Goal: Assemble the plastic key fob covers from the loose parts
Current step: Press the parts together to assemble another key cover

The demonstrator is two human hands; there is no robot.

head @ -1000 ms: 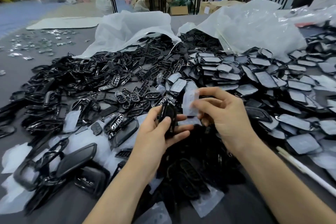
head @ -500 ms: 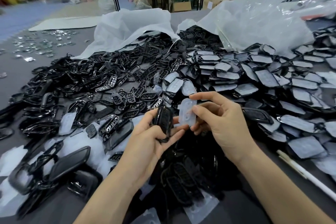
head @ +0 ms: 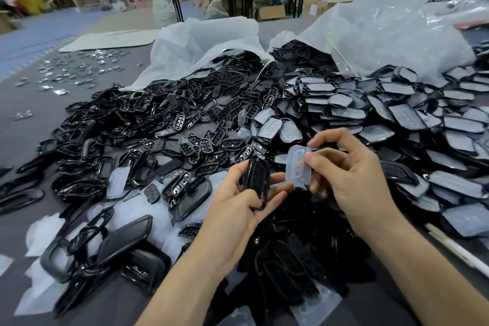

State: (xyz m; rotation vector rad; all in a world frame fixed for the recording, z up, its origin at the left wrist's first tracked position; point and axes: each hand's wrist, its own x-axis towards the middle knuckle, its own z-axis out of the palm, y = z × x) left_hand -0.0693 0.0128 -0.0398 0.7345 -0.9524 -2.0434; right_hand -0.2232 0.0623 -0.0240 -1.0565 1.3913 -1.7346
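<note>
My left hand (head: 238,209) grips a black key fob cover part (head: 256,176), held upright on its edge. My right hand (head: 349,174) pinches a translucent whitish button pad (head: 297,167) between thumb and fingers, just right of the black part, nearly touching it. A big heap of black frames and button grids (head: 158,124) spreads to the left and centre. Stacks of black shells with grey film (head: 397,119) cover the right side. More black parts (head: 291,259) lie under my wrists.
Two crumpled white plastic bags (head: 211,42) lie open behind the heaps. Small shiny metal pieces (head: 76,71) are scattered at the far left on the grey table (head: 26,119). A white pen-like stick (head: 460,251) lies at the right edge. Tables and cartons stand behind.
My right hand has turned the translucent pad and brought it down beside the black part in my left hand. The left hand has stayed nearly still.
</note>
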